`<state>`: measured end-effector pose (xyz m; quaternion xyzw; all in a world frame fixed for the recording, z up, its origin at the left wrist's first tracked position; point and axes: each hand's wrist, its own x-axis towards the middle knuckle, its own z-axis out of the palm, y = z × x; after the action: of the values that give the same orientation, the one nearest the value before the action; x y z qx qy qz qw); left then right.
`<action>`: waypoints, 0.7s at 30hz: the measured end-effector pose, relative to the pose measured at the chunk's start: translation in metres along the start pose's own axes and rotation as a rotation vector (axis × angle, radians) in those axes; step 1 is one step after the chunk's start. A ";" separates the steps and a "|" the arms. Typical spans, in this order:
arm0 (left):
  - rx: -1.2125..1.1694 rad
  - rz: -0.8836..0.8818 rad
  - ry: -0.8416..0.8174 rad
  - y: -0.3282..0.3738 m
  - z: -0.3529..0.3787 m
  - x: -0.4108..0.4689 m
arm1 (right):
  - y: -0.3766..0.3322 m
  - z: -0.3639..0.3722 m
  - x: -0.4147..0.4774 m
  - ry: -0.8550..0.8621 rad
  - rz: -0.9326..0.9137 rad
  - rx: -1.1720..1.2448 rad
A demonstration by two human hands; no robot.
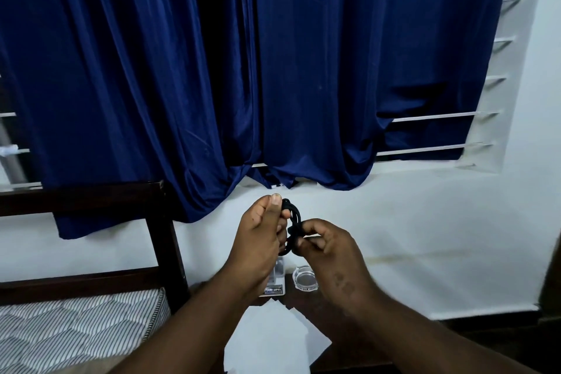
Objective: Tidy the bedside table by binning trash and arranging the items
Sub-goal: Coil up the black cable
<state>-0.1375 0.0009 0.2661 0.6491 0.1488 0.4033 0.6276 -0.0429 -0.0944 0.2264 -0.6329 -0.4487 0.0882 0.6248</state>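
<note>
Well, from the head view we hold a black cord [293,216] in the air above the table [303,300], before the blue curtain [303,70]. Our left hand [261,232] pinches its upper loops between thumb and fingers; our right hand [329,249] grips its lower end with curled fingers. Below lie white papers [273,334], a glass dish [305,279] and a clear box [275,281].

Curtain [303,70] is a deep navy blue, wall [409,237] plain white. Mattress [76,322] has thin grey-and-white stripes with a quilted hexagon pattern, bed frame [164,237] really dark brown. Cord [296,212] is black, paper sheets [273,334] white, little dish [305,278] see-through.
</note>
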 end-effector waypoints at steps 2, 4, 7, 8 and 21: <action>0.026 0.031 -0.010 -0.002 0.002 -0.001 | -0.004 0.004 -0.002 -0.027 0.120 0.199; 0.051 0.071 -0.015 -0.003 0.004 -0.002 | -0.009 0.007 -0.001 -0.012 0.186 0.423; 0.096 0.118 -0.034 -0.004 0.004 -0.003 | -0.013 0.008 0.000 0.056 0.212 0.540; 0.123 0.134 -0.045 -0.004 0.004 -0.004 | -0.013 0.008 0.000 0.082 0.202 0.512; 0.796 0.455 0.088 -0.009 -0.010 0.000 | -0.013 -0.005 0.006 0.017 0.299 0.509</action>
<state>-0.1416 0.0093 0.2570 0.8381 0.1724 0.4693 0.2181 -0.0414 -0.0961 0.2415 -0.5156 -0.3087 0.2834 0.7474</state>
